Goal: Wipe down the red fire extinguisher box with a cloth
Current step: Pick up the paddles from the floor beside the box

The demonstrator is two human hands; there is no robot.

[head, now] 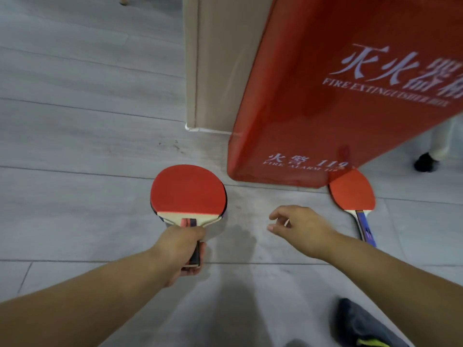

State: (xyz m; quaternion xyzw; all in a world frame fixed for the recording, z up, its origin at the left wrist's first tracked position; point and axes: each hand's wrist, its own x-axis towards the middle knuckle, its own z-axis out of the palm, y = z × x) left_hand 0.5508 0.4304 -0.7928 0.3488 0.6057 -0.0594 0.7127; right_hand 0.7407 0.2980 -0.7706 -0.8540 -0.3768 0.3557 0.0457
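Standing red box (313, 116), long axis vertical

The floor (75, 121) is pale grey planks with thin dark seams and a few scuff marks. A red box (325, 108) stands on it against a beige column (215, 71). A paddle (352, 190) lies flat with its red blade at the box's near right corner. A dark grey cloth (363, 324) lies crumpled at the bottom right. A dark shoe (426, 162) stands beyond the box.
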